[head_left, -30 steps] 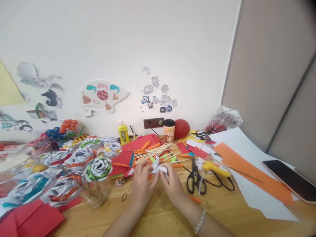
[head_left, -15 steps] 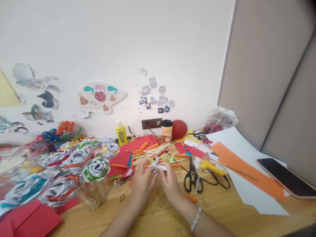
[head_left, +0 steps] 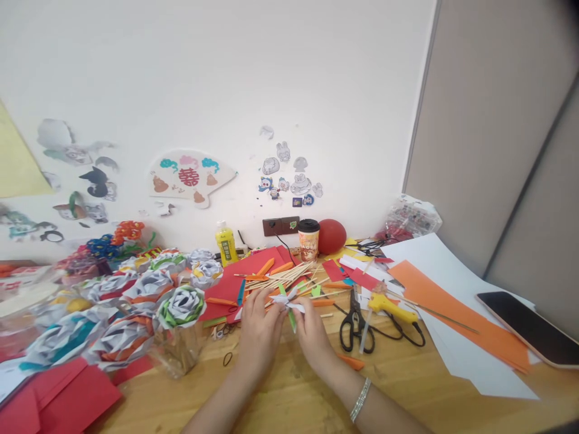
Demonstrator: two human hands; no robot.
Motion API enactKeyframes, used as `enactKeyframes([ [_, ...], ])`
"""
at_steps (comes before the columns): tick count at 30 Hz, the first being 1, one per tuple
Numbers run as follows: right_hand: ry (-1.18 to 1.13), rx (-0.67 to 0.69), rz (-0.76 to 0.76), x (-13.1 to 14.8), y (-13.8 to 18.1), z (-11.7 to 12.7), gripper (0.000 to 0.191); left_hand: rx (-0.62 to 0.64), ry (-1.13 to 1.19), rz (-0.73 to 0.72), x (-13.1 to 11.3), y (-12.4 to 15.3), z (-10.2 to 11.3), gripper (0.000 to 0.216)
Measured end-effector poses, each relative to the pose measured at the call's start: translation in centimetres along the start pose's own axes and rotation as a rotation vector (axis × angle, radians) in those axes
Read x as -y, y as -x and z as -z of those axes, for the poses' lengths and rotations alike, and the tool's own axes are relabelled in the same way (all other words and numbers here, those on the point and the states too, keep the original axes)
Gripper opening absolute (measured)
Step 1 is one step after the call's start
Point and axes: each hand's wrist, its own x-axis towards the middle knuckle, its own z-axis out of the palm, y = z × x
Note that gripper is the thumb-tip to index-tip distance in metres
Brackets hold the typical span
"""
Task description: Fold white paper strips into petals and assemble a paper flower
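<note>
Both of my hands meet over the wooden table (head_left: 289, 392) and pinch a small folded paper piece (head_left: 287, 301), white with green points. My left hand (head_left: 260, 331) grips its left side with fingers closed. On the other side, my right hand (head_left: 314, 334) holds it the same way; a silver bracelet (head_left: 360, 399) circles that wrist. Just behind the paper lies a heap of thin wooden sticks (head_left: 283, 276) on red paper sheets (head_left: 235, 280).
Black scissors (head_left: 355, 325) and a yellow glue gun (head_left: 391, 308) lie right of my hands. Orange and white sheets (head_left: 452, 313) and a phone (head_left: 529, 328) sit far right. Paper flowers (head_left: 181, 307) in a glass jar (head_left: 177, 351) crowd the left. A yellow bottle (head_left: 225, 242), cup (head_left: 309, 239), red ball (head_left: 332, 236) stand by the wall.
The folded paper has turned in my fingers and a green point now sticks down between my hands. The hands stay in about the same place.
</note>
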Motion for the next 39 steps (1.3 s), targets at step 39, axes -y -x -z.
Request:
enactKeyframes([
  [39, 0.462, 0.131, 0.292, 1.2, -0.8, 2.1, 0.022, 0.242, 0.312, -0.047, 1.2, 0.8, -1.2, 0.037],
])
